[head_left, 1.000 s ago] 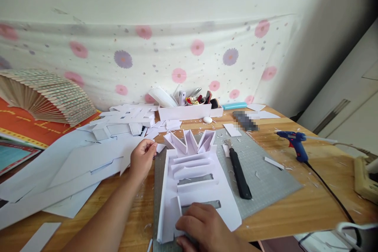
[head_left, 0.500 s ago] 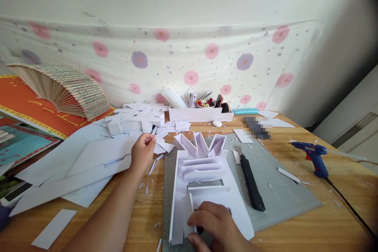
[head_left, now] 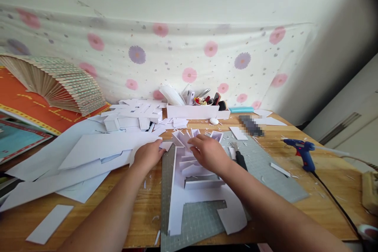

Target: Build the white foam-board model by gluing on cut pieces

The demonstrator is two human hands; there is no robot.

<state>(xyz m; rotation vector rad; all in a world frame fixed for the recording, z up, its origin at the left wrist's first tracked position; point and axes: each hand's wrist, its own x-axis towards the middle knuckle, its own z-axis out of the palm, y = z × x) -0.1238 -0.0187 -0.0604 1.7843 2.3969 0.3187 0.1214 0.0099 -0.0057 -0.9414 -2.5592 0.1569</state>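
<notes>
A white board construction (head_left: 176, 189) with a raised left edge and several upright strips lies on the grey cutting mat (head_left: 197, 220). My right hand (head_left: 208, 153) is over its far end, fingers bent together among the angled V-shaped parts (head_left: 217, 137); whatever they grip is hidden. To the left, my left hand (head_left: 148, 153) has thumb and fingers closed on a small white board scrap (head_left: 167, 147) beside the mat's edge. Partly behind my right forearm lies a black-handled cutter (head_left: 241, 160).
Large white sheets (head_left: 88, 153) and a stack of cut pieces (head_left: 132, 114) cover the left side. A white organizer box (head_left: 191, 112) stands at the back. The blue glue gun (head_left: 301, 151) is at right, its cable trailing forward. An open fan (head_left: 67, 86) leans far left.
My right hand has moved from the construction's near end to its far end; the strip it held is gone from there. My left hand has shifted slightly right and closed on the scrap.
</notes>
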